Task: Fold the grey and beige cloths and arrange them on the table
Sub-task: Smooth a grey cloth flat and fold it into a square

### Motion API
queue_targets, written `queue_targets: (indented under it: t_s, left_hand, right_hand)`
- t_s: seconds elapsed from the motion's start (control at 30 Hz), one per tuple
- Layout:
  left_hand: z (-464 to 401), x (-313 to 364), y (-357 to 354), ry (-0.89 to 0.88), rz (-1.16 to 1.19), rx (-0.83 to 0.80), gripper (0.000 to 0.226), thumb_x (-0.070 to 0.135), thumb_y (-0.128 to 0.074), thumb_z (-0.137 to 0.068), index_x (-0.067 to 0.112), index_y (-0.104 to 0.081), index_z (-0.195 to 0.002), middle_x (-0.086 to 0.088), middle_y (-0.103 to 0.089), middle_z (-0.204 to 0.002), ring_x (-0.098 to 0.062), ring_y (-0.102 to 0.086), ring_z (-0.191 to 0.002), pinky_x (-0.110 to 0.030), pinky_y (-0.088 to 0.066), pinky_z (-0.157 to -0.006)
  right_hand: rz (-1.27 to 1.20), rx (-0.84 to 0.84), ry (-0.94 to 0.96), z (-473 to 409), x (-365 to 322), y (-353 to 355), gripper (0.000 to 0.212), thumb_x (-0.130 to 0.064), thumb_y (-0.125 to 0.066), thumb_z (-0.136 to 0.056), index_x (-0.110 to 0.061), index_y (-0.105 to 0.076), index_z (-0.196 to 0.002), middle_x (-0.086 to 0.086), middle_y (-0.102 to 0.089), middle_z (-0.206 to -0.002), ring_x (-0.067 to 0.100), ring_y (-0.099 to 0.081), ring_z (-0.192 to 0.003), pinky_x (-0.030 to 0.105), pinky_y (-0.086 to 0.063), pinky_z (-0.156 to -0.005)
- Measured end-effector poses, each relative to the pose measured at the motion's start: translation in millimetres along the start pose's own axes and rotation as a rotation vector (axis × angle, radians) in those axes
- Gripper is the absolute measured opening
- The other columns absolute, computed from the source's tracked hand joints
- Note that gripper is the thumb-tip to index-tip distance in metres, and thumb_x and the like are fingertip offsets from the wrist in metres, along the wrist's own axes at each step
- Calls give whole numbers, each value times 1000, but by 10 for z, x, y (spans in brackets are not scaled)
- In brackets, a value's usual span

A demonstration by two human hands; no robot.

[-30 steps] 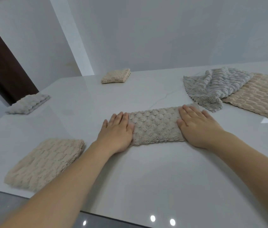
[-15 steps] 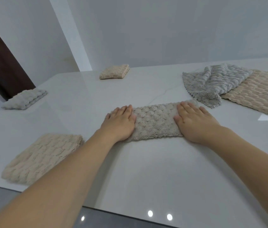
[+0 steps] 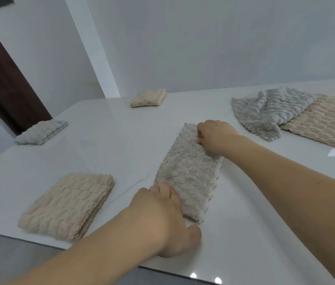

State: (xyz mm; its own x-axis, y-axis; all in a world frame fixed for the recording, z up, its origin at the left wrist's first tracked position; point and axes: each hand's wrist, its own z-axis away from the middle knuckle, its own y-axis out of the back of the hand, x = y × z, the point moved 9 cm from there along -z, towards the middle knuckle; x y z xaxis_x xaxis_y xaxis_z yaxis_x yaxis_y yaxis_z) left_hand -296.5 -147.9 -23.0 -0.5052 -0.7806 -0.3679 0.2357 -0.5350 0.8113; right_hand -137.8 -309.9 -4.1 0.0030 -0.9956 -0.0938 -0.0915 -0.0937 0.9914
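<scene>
Currently mid-fold on one cloth — a beige-grey strip (image 3: 191, 175), already folded to a long narrow band, lies on the table (image 3: 255, 233) toward the middle of the near edge, running from near to far. Left hand (image 3: 162, 219) sits at the strip's near end, fingers curled at its left near corner; looks like a pinch on the cloth edge, though the fingertips are partly hidden. Right hand (image 3: 214, 136) is on the far end, fingers curled down and pinching the strip's right far edge.

Done so far, judging by layout: folded beige cloth (image 3: 68, 204) at the near left corner, folded grey cloth (image 3: 42, 131) at the left edge, small folded beige cloth (image 3: 148, 98) at the far edge. Still unfolded toward the far right corner — crumpled grey cloth (image 3: 269, 110) lying partly over flat beige cloth (image 3: 331, 124).

Next move probably: bring one end of the strip over onto the other to halve it into a square. Needs both corners of the lifted end held so layers don't slide apart, edges lined up, then pressed flat. After that, place it and take the grey one.
</scene>
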Motion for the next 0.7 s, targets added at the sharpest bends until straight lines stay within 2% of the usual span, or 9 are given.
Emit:
queue_targets:
  t_s: [0.13,0.23,0.3,0.43,0.47,0.5,0.57,0.6,0.7]
  left_hand:
    - [-120,-54,166,-45,-60,138,57,41,-41,-92,18,-26,-142,-11,-29,-143,-27,-30,-131,-42,-29,-102]
    - [-200,-78,221,-146,-163,312,56,32,-45,-87,14,-30,-138,-11,-23,-145,-30,-21,-135,-48,-17,-113]
    - [-255,-63,240,-204,-211,377,55,28,-47,-84,11,-36,-135,-12,-29,-142,-30,-28,-134,-47,-14,-117]
    - [-271,-42,400,-244,-210,483,31,20,-34,-72,16,-63,-85,-6,-62,-85,-28,-59,-81,-41,-47,-87]
    - [-267,-28,453,-248,-202,548,34,19,-31,-70,17,-64,-76,-4,-62,-76,-27,-60,-75,-42,-49,-90]
    - [-259,15,503,-257,-183,600,37,17,-29,-72,18,-66,-75,-3,-63,-74,-26,-60,-77,-47,-46,-99]
    - [-247,164,550,-291,-118,602,38,17,-30,-82,19,-67,-91,-3,-65,-91,-26,-56,-97,-50,-26,-115]
    - [-249,231,558,-308,-51,589,32,19,-33,-87,20,-63,-100,-2,-63,-101,-25,-52,-105,-46,-24,-115]
    - [-191,349,605,-336,151,571,17,26,-40,-92,22,-49,-106,-1,-53,-113,-23,-45,-109,-36,-37,-94]
  right_hand:
    - [-138,24,34,-28,-45,-88,27,-38,-47,-96,-19,-59,-112,5,-54,-116,25,-51,-109,43,-42,-98]
    - [-257,86,83,73,38,-160,32,-36,-43,-98,-21,-59,-122,4,-52,-124,25,-44,-118,35,-33,-104]
    - [-328,108,111,123,81,-185,34,-33,-43,-99,-21,-57,-128,3,-50,-129,23,-38,-124,31,-26,-106]
    - [-326,105,152,122,96,-204,37,-35,-42,-100,-23,-54,-133,2,-48,-132,21,-37,-127,32,-26,-109]
    - [-315,94,165,123,107,-207,38,-37,-41,-100,-24,-53,-134,1,-48,-133,21,-39,-127,33,-27,-110]
    - [-307,83,180,128,132,-203,39,-38,-42,-99,-24,-53,-134,1,-49,-133,21,-40,-126,34,-29,-110]
    - [-318,64,218,154,195,-182,37,-37,-46,-98,-24,-56,-131,1,-51,-131,20,-43,-125,34,-30,-110]
    - [-336,59,242,175,224,-163,36,-37,-49,-97,-24,-58,-129,0,-52,-129,19,-45,-124,32,-31,-110]
    - [-411,78,299,235,304,-112,32,-35,-54,-95,-22,-63,-124,-3,-55,-124,12,-49,-119,20,-30,-105]
